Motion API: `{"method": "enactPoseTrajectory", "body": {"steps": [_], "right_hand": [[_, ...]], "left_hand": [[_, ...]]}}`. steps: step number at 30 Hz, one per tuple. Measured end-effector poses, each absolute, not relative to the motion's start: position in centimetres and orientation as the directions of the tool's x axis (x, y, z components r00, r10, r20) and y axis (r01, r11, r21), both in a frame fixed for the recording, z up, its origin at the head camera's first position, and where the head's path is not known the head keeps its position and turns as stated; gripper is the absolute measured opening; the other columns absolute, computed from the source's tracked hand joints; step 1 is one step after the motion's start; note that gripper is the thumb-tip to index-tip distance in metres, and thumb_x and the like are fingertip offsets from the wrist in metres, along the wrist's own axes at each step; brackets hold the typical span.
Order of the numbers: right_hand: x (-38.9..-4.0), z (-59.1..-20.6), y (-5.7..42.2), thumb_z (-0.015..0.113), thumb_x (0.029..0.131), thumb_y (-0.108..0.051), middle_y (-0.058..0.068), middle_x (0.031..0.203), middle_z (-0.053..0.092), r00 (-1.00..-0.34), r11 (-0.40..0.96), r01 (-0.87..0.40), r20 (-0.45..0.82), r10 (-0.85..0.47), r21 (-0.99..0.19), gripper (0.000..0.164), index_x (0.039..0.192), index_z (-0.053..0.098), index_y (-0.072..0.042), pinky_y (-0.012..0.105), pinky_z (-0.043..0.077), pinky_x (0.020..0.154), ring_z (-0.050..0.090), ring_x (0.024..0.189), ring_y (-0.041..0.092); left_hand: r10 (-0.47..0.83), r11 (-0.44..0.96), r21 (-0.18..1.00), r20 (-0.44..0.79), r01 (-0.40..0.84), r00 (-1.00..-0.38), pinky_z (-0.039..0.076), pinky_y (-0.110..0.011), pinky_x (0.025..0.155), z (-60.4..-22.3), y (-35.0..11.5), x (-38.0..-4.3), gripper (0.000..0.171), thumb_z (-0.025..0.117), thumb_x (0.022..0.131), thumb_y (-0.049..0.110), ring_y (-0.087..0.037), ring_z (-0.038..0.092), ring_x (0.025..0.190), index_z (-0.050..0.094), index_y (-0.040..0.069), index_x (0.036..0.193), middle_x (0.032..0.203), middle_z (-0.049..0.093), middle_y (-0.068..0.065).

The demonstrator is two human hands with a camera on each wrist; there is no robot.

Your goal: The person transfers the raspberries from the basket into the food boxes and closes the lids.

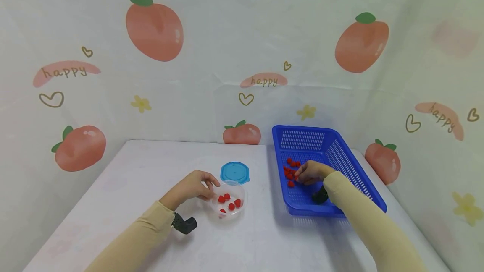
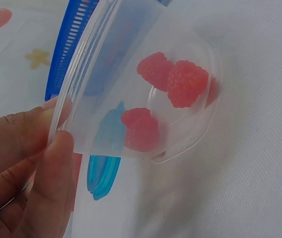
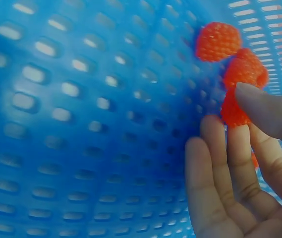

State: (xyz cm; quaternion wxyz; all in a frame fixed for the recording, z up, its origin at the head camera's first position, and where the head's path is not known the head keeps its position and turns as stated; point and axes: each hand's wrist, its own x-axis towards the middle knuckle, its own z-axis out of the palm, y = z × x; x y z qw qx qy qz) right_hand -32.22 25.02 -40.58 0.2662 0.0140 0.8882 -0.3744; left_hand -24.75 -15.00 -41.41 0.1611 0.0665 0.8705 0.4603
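Note:
My left hand (image 1: 194, 188) pinches the rim of a clear plastic container (image 1: 242, 194) between thumb and fingers. Several red raspberries (image 1: 231, 207) lie inside it, seen through its wall in the left wrist view. Over in the blue basket (image 1: 291, 211), my right hand (image 1: 313, 172) reaches down to the left side. A raspberry (image 3: 234, 110) sits between its thumb and fingertips in the right wrist view, with two more raspberries (image 3: 219, 41) close beyond it. Other raspberries (image 1: 289, 171) are gathered along the basket's left wall.
Just behind the container lies a blue lid (image 1: 235, 172) on the white-covered table (image 1: 242, 247). The slotted basket stands at the right with raised walls. A printed cloth backdrop (image 1: 211, 53) rises behind the table and along its sides.

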Motion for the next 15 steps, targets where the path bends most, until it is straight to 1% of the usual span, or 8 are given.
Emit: {"method": "enactPoseTrajectory", "body": {"steps": [3, 8, 13, 15], "right_hand": [[-32.3, -40.4, 25.2, 0.068, 0.085, 0.000, 0.009, 0.093, 0.069, -0.862, 0.673, 0.242, -0.473, -0.182, -0.699, 0.015, 0.100, 0.068, 0.003, 0.034, 0.058, 0.081, 0.062, 0.081, 0.018], [-32.6, -40.0, 25.8, 0.064, 0.089, -0.001, 0.011, 0.100, 0.068, -0.876, 0.558, 0.228, -0.419, -0.241, -0.798, 0.022, 0.109, 0.064, 0.008, 0.032, 0.058, 0.082, 0.062, 0.084, 0.017], [-32.8, -39.3, 26.5, 0.063, 0.092, -0.006, 0.009, 0.105, 0.067, -0.895, 0.436, 0.227, -0.363, -0.260, -0.871, 0.033, 0.121, 0.058, 0.011, 0.033, 0.056, 0.089, 0.064, 0.093, 0.018], [-32.7, -38.9, 26.7, 0.061, 0.094, -0.006, 0.010, 0.109, 0.066, -0.903, 0.385, 0.217, -0.334, -0.269, -0.897, 0.036, 0.124, 0.055, 0.012, 0.038, 0.052, 0.097, 0.064, 0.098, 0.021]], "left_hand": [[0.263, 0.567, 0.823, -0.220, -0.034, -0.939, 0.059, -0.029, 0.066, -41.4, -15.0, -24.7, 0.024, 0.074, 0.077, 0.000, -0.016, 0.060, 0.066, 0.070, 0.005, 0.100, 0.080, 0.057, -0.006], [0.268, 0.568, 0.822, -0.213, -0.025, -0.940, 0.059, -0.029, 0.066, -41.2, -15.0, -24.7, 0.025, 0.074, 0.077, 0.000, -0.016, 0.059, 0.066, 0.070, 0.004, 0.101, 0.079, 0.057, -0.006], [0.268, 0.572, 0.820, -0.213, -0.022, -0.940, 0.059, -0.028, 0.066, -41.2, -15.0, -24.5, 0.025, 0.074, 0.077, 0.000, -0.015, 0.059, 0.065, 0.070, 0.004, 0.101, 0.079, 0.057, -0.006], [0.270, 0.572, 0.820, -0.213, -0.022, -0.939, 0.059, -0.028, 0.066, -41.1, -15.0, -24.5, 0.025, 0.074, 0.077, 0.000, -0.015, 0.059, 0.065, 0.070, 0.004, 0.101, 0.079, 0.057, -0.006]]}}
